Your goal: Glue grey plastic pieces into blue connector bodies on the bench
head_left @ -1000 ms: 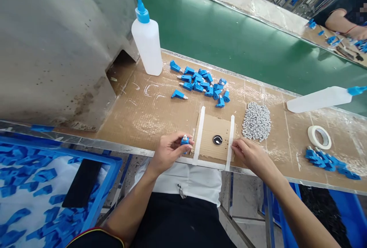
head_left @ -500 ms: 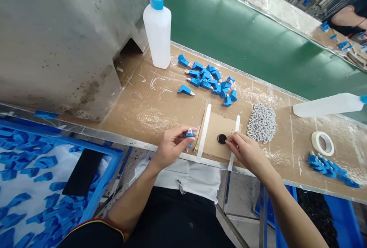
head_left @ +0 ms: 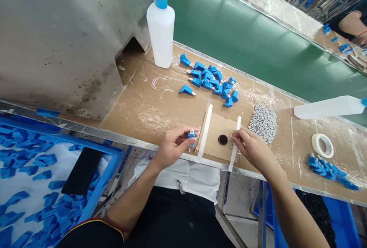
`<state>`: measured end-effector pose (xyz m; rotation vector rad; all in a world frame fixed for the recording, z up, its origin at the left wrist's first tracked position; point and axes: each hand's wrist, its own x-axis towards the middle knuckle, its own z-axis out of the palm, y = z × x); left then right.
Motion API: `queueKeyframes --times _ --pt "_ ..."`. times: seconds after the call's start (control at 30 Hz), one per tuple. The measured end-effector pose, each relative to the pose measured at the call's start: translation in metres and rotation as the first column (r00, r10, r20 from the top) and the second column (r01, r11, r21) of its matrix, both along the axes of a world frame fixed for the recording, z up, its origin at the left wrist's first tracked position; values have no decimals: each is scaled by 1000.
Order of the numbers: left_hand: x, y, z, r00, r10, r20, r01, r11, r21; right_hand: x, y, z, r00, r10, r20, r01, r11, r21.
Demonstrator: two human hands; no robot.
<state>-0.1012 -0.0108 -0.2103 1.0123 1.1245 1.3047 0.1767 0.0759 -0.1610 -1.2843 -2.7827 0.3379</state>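
Between the thumb and fingers of my left hand (head_left: pixel 173 145) is a small blue plastic part (head_left: pixel 191 134), its pale tip pointing up. My right hand (head_left: pixel 252 145) is closed in a pinch just right of a small round black dish (head_left: pixel 223 139), apart from it. Whatever lies between those fingertips is too small to make out. Under the dish is a cardboard pad (head_left: pixel 219 124) with white tape strips along its sides. A heap of small grey pieces (head_left: pixel 263 122) lies beyond my right hand. Several blue parts with pale tips (head_left: pixel 208 78) are scattered further back.
An upright squeeze bottle (head_left: pixel 161 34) stands at the back left beside a metal housing (head_left: pixel 57 41). Another bottle (head_left: pixel 328 107) lies on its side at right, near a tape roll (head_left: pixel 314 139) and blue parts (head_left: pixel 329 171). A blue bin (head_left: pixel 114 164) is lower left. Another person's arm (head_left: pixel 354 24) shows top right.
My right hand has moved a little to the right, away from the rim of the black dish. My left hand still holds the blue part in nearly the same place.
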Motion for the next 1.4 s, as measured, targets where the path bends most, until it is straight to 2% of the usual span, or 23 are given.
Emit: queueKeyframes --times 0.23,0.47,0.57,0.7,0.8,0.9,1.03,1.4 --pt "0 -1 -2 1000 -7 7 6 1000 14 -2 18 -5 995 -1 99 -1 1000 20" --pt "-1 -1 -2 1000 -17 -12 17 1000 21 -1 34 -1 994 -25 110 22 999 32" --pt "-2 2 -2 1000 -13 7 12 997 77 -1 26 9 998 -68 -6 69 997 46" --pt "-2 3 -2 995 -82 63 77 994 84 -23 -16 24 944 -126 -305 149 987 52" --pt "-1 1 -2 980 -133 150 131 991 23 -55 -53 21 827 -112 -551 136 991 3" --pt "-1 -1 -3 973 -119 198 127 992 -28 -87 -73 10 697 -158 -700 130 987 -93" --pt "-1 -2 -4 981 -102 167 108 994 -26 -109 -75 -2 630 -190 -753 79 980 -182" --pt "1 -1 -7 974 -101 204 89 994 66 -113 -74 -12 615 -231 -754 86 970 -227"
